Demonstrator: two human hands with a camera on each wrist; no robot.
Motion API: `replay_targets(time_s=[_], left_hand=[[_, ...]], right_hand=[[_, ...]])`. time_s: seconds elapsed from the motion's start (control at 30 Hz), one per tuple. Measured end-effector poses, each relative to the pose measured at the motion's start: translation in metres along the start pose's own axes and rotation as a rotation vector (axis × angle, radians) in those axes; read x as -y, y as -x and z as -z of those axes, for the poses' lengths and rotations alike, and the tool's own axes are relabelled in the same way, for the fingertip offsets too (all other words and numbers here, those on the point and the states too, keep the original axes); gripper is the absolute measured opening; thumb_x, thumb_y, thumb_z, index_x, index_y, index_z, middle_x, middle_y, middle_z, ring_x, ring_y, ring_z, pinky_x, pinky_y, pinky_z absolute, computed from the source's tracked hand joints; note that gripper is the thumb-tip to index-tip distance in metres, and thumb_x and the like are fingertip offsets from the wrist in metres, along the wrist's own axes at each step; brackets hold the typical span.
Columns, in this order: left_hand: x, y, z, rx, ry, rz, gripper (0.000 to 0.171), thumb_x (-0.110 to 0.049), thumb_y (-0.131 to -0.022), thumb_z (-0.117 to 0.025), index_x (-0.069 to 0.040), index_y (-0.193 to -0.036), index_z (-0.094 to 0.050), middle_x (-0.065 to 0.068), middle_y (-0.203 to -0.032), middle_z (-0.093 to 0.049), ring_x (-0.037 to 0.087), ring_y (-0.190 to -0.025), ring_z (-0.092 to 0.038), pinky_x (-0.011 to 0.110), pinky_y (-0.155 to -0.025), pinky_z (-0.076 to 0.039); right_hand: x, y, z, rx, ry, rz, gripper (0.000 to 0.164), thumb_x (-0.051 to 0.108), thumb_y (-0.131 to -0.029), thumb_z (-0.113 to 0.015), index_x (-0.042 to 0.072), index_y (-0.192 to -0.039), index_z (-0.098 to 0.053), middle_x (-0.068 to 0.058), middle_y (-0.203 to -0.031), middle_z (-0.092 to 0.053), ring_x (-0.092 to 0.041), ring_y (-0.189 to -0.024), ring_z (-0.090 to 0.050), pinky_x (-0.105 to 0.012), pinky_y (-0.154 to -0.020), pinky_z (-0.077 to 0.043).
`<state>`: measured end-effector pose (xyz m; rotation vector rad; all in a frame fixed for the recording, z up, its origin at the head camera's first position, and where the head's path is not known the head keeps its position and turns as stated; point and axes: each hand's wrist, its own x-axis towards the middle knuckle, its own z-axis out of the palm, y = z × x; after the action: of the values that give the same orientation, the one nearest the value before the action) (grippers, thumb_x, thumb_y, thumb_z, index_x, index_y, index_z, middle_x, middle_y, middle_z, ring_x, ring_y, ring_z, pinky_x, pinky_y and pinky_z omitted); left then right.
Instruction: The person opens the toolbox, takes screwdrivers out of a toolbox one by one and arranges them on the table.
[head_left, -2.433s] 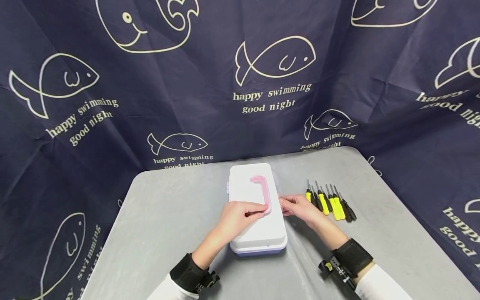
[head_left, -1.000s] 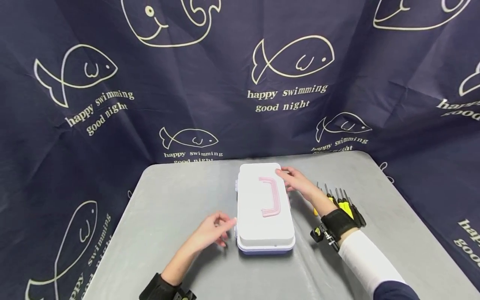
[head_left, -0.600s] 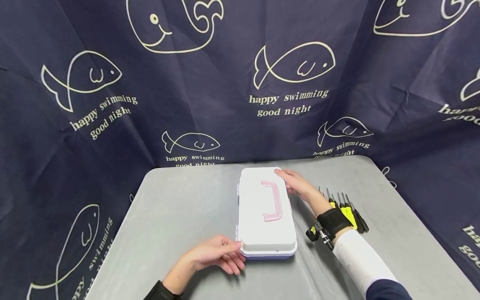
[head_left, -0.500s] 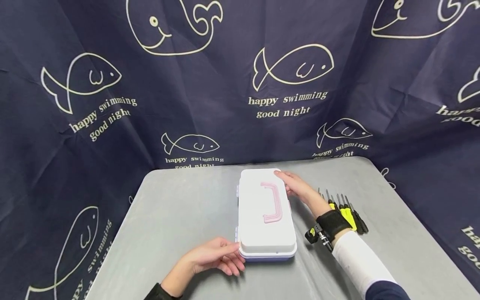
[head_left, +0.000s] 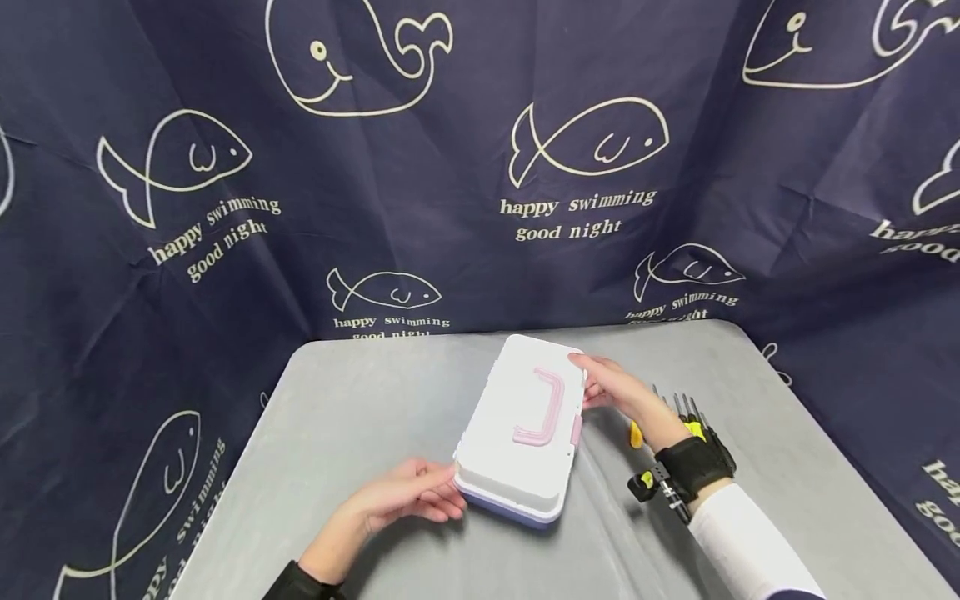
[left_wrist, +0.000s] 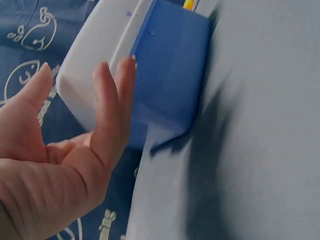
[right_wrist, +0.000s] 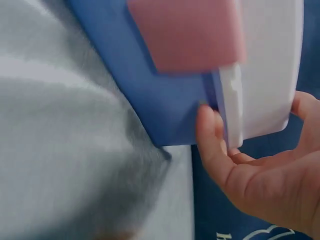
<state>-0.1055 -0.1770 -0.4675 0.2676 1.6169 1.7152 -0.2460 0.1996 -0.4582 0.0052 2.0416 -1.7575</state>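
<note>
A white-lidded plastic storage box (head_left: 513,408) with a blue base (left_wrist: 172,65) lies on the grey table, turned at an angle. On its lid is a pink handle (head_left: 555,408), and a pink latch (right_wrist: 192,32) is on its right side. My right hand (head_left: 611,387) grips the far right corner, thumb on the lid and fingers against the side below the rim. At the near left corner, my left hand (head_left: 408,496) touches the box with its thumb near the lid edge; the fingers reach along the near end, fairly straight.
Several screwdrivers (head_left: 693,429) with yellow or black handles lie to the right, partly hidden by my right wrist strap. One yellow handle (head_left: 636,435) shows beside the forearm. A dark blue curtain (head_left: 480,250) with fish drawings hangs behind the table (head_left: 360,400).
My hands left the handle and the right side and went to opposite corners. The box has since turned clockwise, its near end swinging left and its far end right.
</note>
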Motion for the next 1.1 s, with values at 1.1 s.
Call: replay_targets(time_s=[1.1], left_hand=[[-0.036,-0.046,0.064,-0.478,-0.117,-0.053,0.069,-0.033,-0.104,-0.060,0.013,-0.149,-0.034,0.012,-0.117,-0.060,0.016,-0.095,-0.062,0.030,-0.082,-0.057]], right_hand=[[-0.027,0.081,0.010,0.152,0.078,-0.051,0.057,0.047,-0.108,-0.049,-0.007,-0.095,-0.062,-0.014,-0.082,-0.066,-0.018,-0.065,-0.069,-0.037,-0.069,-0.063]])
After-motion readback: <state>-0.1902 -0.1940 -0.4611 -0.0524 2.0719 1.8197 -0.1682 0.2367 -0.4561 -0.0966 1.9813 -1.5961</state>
